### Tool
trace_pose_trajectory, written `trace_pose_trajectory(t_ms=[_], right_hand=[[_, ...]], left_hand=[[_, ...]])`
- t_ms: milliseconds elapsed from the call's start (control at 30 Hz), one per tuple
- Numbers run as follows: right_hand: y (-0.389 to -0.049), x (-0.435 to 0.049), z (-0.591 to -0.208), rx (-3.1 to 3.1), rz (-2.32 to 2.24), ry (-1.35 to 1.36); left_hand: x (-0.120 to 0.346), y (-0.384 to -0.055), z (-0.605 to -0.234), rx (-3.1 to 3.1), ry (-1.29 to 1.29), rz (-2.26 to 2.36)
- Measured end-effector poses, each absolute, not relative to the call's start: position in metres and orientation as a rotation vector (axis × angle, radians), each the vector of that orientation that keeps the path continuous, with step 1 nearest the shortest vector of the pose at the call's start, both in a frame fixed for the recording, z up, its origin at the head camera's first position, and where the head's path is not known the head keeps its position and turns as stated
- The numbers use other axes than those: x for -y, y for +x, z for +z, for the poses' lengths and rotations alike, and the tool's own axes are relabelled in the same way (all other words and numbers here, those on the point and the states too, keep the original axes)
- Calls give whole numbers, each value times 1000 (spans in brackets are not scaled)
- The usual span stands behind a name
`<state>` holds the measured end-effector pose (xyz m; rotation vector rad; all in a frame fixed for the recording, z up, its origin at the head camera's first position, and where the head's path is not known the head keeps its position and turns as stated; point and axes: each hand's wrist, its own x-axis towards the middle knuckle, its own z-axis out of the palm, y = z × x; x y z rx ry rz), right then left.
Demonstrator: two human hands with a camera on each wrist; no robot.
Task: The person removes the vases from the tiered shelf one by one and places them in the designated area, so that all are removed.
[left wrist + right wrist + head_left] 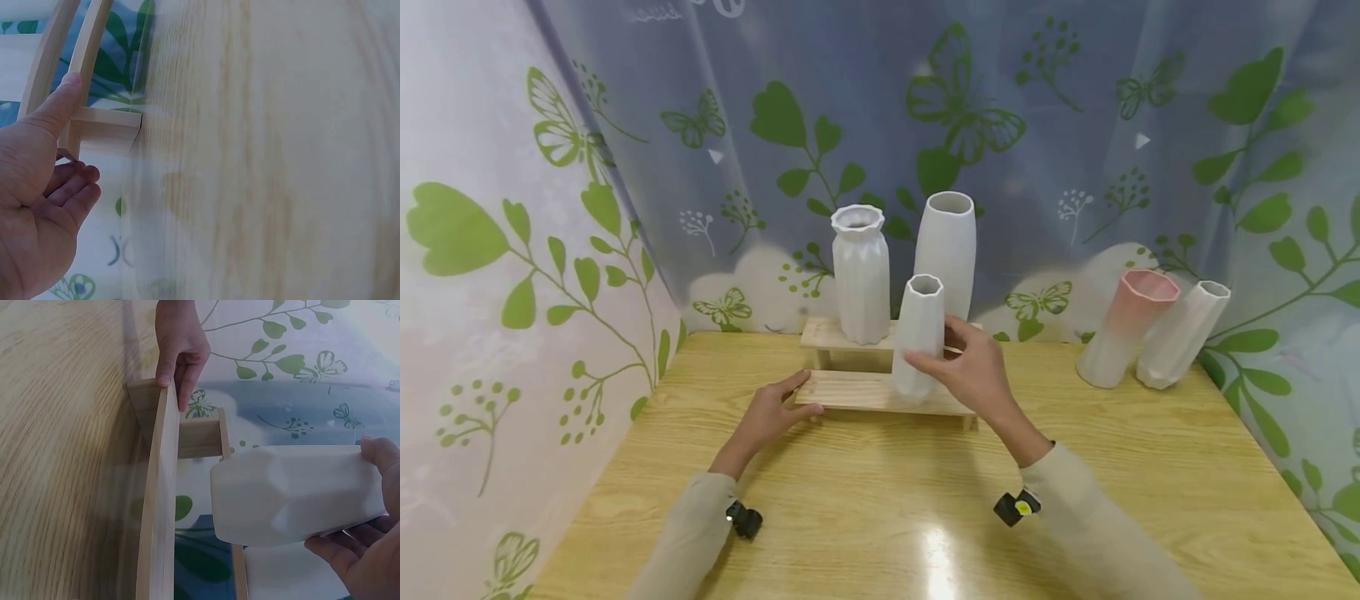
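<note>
My right hand grips a small white faceted vase by its side, thumb in front and fingers behind. In the right wrist view a gap separates the vase's base from the lower step of a two-tier wooden stand. My left hand pinches the left end of that step, the thumb on one side and the fingers around the other. Behind, on the upper step, stand a white ribbed vase with a scalloped rim and a taller smooth white vase, partly hidden by the small one.
Towards the right back of the wood-grain table, a pink-and-white vase and a slim white vase stand tilted side by side. A blue and white curtain with green leaves and butterflies encloses the table's back and sides.
</note>
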<state>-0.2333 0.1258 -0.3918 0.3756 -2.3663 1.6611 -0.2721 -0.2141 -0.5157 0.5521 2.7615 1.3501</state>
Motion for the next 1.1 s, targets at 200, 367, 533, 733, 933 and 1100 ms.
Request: trace_pose_trajectory(t_ms=[200, 367, 533, 733, 933, 1100], right_hand=[[-229, -140, -393, 2338, 1660, 363], [-226, -152, -392, 2338, 1640, 344], [-226, -165, -393, 2341, 1607, 297], [-225, -180, -395, 2365, 1589, 233], [-222, -191, -393, 2379, 1559, 178], [-220, -199, -392, 2374, 1532, 155]], left_hand=[[215, -271, -516, -2762, 550, 1335], [215, -270, -515, -2749, 540, 1344], [215, -270, -514, -2748, 549, 1345], [215, -270, -514, -2753, 555, 1352], [216, -272, -514, -2765, 576, 1349], [216, -272, -513, -2756, 568, 1347]])
